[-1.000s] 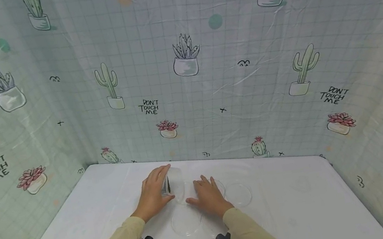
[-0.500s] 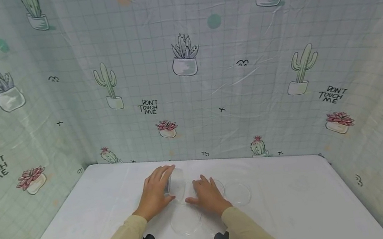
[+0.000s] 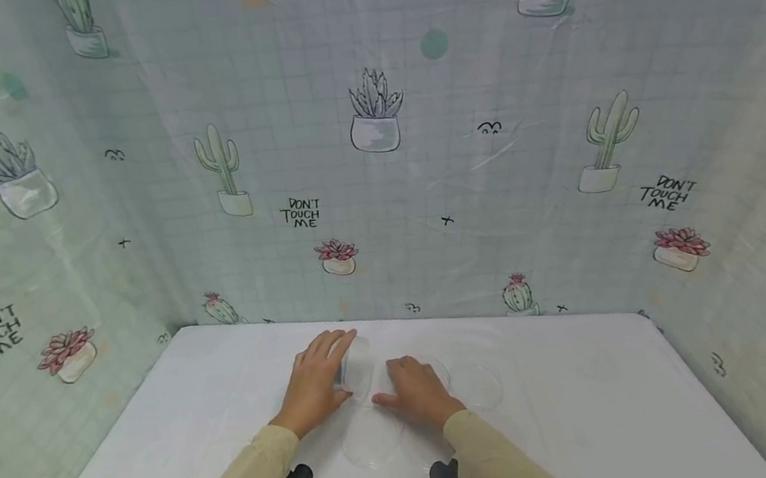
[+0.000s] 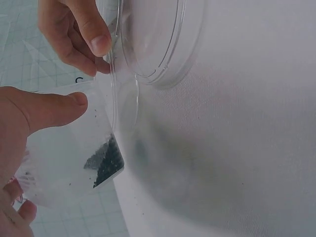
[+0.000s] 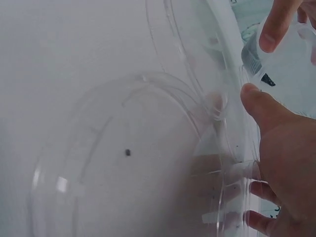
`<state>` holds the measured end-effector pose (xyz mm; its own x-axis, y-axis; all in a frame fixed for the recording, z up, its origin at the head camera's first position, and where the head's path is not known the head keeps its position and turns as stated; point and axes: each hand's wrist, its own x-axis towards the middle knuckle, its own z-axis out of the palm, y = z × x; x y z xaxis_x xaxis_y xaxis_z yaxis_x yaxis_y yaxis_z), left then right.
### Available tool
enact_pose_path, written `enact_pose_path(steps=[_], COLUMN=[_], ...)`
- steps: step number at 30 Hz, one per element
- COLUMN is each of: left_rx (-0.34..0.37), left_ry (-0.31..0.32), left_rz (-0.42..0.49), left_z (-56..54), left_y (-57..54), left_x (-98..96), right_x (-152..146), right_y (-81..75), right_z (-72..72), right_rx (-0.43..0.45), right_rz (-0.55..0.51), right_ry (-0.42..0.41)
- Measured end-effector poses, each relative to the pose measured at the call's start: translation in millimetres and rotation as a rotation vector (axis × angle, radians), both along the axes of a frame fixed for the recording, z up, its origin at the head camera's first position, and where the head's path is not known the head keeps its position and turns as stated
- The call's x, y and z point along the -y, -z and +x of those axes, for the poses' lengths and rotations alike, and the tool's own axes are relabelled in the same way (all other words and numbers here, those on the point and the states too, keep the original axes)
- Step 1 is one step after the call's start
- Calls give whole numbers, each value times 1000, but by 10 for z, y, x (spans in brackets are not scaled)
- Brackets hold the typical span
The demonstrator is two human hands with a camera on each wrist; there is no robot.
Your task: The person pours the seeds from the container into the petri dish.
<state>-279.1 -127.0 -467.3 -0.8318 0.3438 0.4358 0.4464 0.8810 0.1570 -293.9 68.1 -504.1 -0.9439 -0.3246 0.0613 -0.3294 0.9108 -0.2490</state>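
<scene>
My left hand [image 3: 310,386] grips a translucent plastic cup [image 4: 59,143], tipped on its side with its mouth toward the right hand. Small black granules [image 4: 106,163] are heaped along its lower wall. My right hand [image 3: 418,392] is at the edge of a clear round dish, its thumb [image 5: 261,108] and curled fingertips [image 5: 259,190] right at the rim. Another clear round dish [image 5: 98,113] fills much of the right wrist view, with one dark speck [image 5: 128,152] showing in it. In the left wrist view the right hand's fingers are close to the cup's mouth.
Several clear round dishes lie close together on the white table [image 3: 596,423], among them one in front [image 3: 377,464] and one at the right [image 3: 497,385]. A cactus-print sheet [image 3: 394,212] stands behind the table and along both sides.
The left hand has moved slightly right with the cup, and the cup has turned so that fewer granules show. The right hand's fingers, stretched out before, are now curled down.
</scene>
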Motion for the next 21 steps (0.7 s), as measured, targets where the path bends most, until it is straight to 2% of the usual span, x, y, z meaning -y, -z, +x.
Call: enact_pose_path(steps=[9, 21], left_rx=[25, -31], left_ry=[-3, 30], left_rz=[-11, -36], left_z=[-16, -70], left_y=[1, 14], left_x=[8, 17], right_x=[-49, -22], right_y=[39, 42], right_z=[7, -18], right_rx=[-17, -26], right_rz=[-1, 0], right_ry=[-22, -22])
